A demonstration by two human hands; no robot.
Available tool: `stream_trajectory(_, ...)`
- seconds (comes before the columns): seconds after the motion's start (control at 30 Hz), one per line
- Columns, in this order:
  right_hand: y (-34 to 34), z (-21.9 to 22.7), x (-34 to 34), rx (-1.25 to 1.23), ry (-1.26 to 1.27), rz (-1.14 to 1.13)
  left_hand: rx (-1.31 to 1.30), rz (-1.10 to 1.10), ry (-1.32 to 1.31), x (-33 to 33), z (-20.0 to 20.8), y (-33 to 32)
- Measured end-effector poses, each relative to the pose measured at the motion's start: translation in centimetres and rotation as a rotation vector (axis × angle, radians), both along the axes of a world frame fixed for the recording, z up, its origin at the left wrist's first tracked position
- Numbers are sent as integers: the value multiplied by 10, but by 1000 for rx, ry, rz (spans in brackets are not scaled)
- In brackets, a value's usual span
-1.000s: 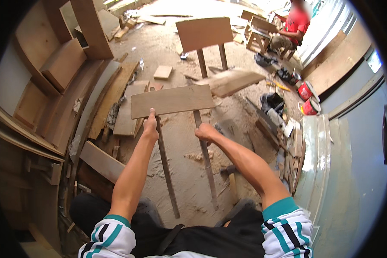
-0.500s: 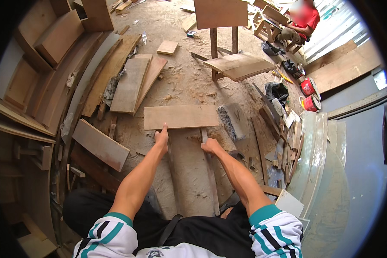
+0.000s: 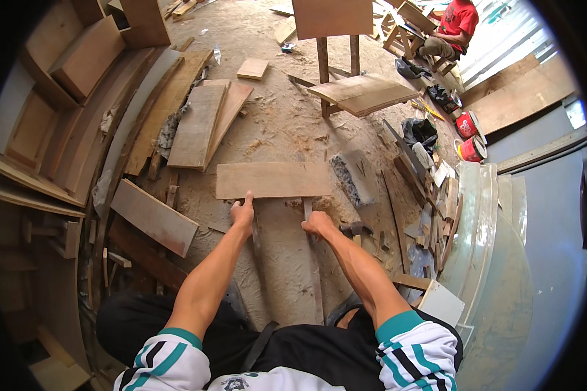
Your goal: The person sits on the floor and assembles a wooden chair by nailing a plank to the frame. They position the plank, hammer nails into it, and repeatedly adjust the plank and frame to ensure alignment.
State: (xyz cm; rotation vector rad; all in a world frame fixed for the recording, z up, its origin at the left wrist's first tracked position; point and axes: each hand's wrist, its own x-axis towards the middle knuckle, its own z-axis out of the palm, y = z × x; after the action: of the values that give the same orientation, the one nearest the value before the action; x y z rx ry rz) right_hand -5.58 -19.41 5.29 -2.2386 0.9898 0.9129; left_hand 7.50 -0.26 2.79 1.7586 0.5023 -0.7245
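In front of me a flat rectangular wooden board point(image 3: 272, 180) lies crosswise at the far end of two long, narrow wooden strips that run back toward my lap. My left hand point(image 3: 242, 214) is closed at the board's near edge, its thumb on the board's face, by the top of the left strip point(image 3: 259, 267). Its other fingers are partly hidden. My right hand point(image 3: 317, 223) is wrapped round the right strip point(image 3: 315, 274), a little below the board. How the board and strips are joined is not visible.
Loose planks point(image 3: 199, 127) and a short board point(image 3: 155, 216) lie left. Ahead stands a wooden chair-like piece point(image 3: 362, 94). On the right are wood offcuts point(image 3: 443, 208), glass sheets point(image 3: 482, 234) and red cans point(image 3: 471, 150). A person in a red shirt point(image 3: 458, 23) sits at the far right.
The board and both my hands have shifted slightly left and a little nearer to me. My grip looks the same.
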Motion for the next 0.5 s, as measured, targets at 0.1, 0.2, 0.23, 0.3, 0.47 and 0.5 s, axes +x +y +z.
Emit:
stream_trajectory(0.1, 10, 18, -1, -2, 68, 15, 5, 11, 6, -8, -1, 9)
stream_trajectory(0.2, 10, 25, -9, 31, 168, 38, -12, -43, 8, -20, -11, 23)
stream_trajectory(0.23, 5, 26, -15, 47, 206, 41, -9, -69, 5, -27, -6, 22)
stream_trajectory(0.3, 3, 27, -28, 94, 278, 27, -1, -120, -1, -42, 5, 23)
stream_trajectory(0.47, 4, 11, -44, 128, 338, 68, 129, -109, -6, -58, -6, 42)
stream_trajectory(0.5, -1, 8, -41, 133, 396, 115, 110, -85, 23, -58, -4, 44)
